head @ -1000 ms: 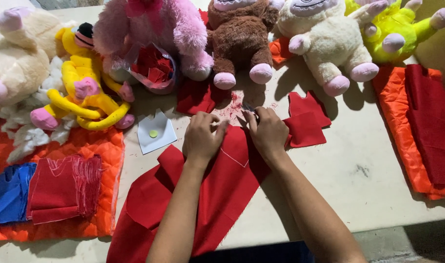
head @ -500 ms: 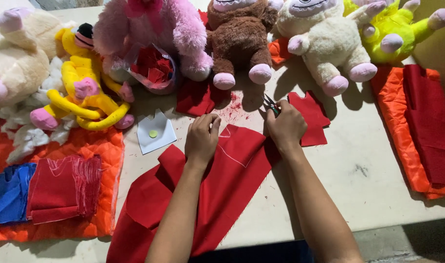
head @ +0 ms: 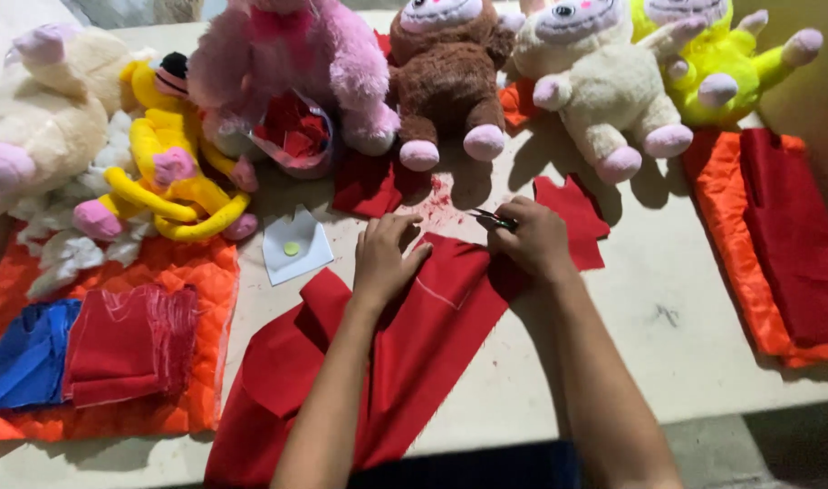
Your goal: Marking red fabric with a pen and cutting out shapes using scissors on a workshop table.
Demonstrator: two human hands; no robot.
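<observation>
A long strip of red fabric [head: 414,353] lies across the table toward me. My left hand [head: 384,256] presses flat on its far end, fingers spread. My right hand [head: 530,240] grips small dark scissors [head: 492,219] at the cloth's far right corner, blades pointing left. A chalk line shows on the cloth between my hands. Red lint and scraps dot the table just beyond the scissors.
Plush toys line the back: cream [head: 33,118], yellow [head: 165,163], pink [head: 296,63], brown [head: 446,81], cream [head: 604,91] and green [head: 722,63]. Cut red pieces [head: 577,217] lie right of my hand. Orange quilted cloth [head: 178,272] with red and blue stacks sits left; another orange piece [head: 731,235] right. A white paper [head: 296,249] lies nearby.
My right hand left the cloth's far edge beside the left hand, moved right and now holds scissors. The left hand stayed pressing the red fabric.
</observation>
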